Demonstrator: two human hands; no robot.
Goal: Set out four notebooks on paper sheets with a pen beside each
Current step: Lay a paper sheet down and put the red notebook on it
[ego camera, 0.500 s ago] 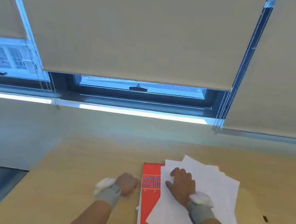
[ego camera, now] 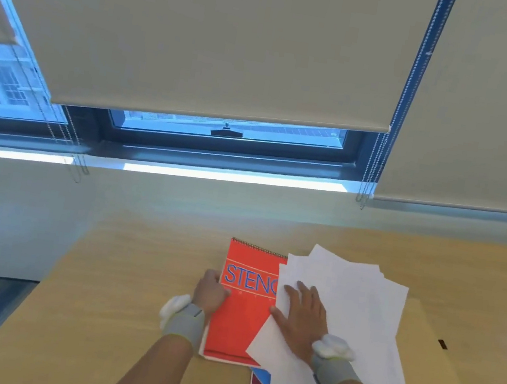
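Note:
A red spiral notebook point(ego camera: 239, 321) marked "STENO" lies on the wooden table point(ego camera: 132, 289). My left hand point(ego camera: 210, 292) grips its left edge, thumb on the cover. A loose pile of white paper sheets point(ego camera: 356, 309) overlaps the notebook's right side. My right hand point(ego camera: 301, 317) lies flat on the pile, fingers spread. The corner of another notebook point(ego camera: 260, 382), blue and dark red, sticks out beneath the red one and the sheets. No pen is in view.
A low wall and window sill point(ego camera: 182, 174) run along the table's far edge, with roller blinds above. A tan folder or panel point(ego camera: 437, 360) lies under the sheets at the right, with a small dark mark. The table's left edge drops to the floor.
My left hand has moved right from the bare table and taken hold of the red notebook's left edge. The paper pile has slid right under my right hand, uncovering more of the cover.

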